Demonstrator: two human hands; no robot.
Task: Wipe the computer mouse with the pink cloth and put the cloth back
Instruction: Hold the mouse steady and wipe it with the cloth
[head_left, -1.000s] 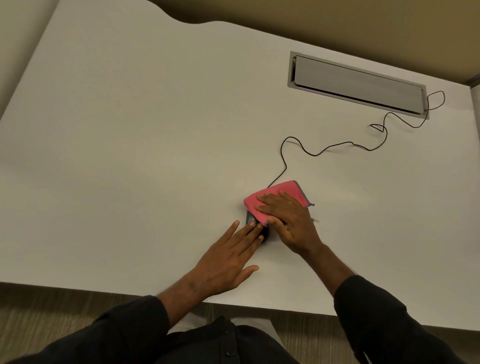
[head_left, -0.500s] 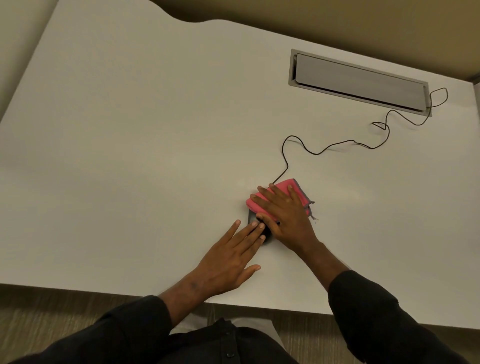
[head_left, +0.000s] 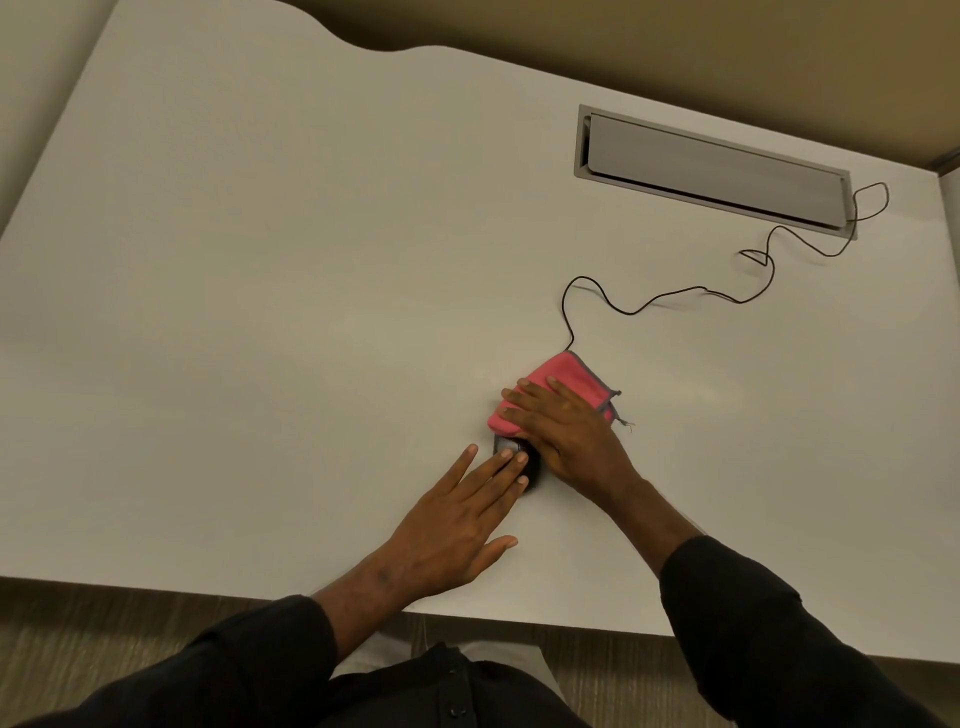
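Pressing flat on the pink cloth (head_left: 558, 384), the right hand (head_left: 566, 431) covered the mouse's (head_left: 522, 460) far end; the left hand (head_left: 457, 525), fingers spread, steadied the mouse's near side on the desk (head_left: 260, 312).

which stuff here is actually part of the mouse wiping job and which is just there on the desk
Part of the job:
- pink cloth, pressed flat under the right hand
- computer mouse, mostly covered, steadied by the left hand
- mouse cable

Just there:
- grey cable tray set into the white desk
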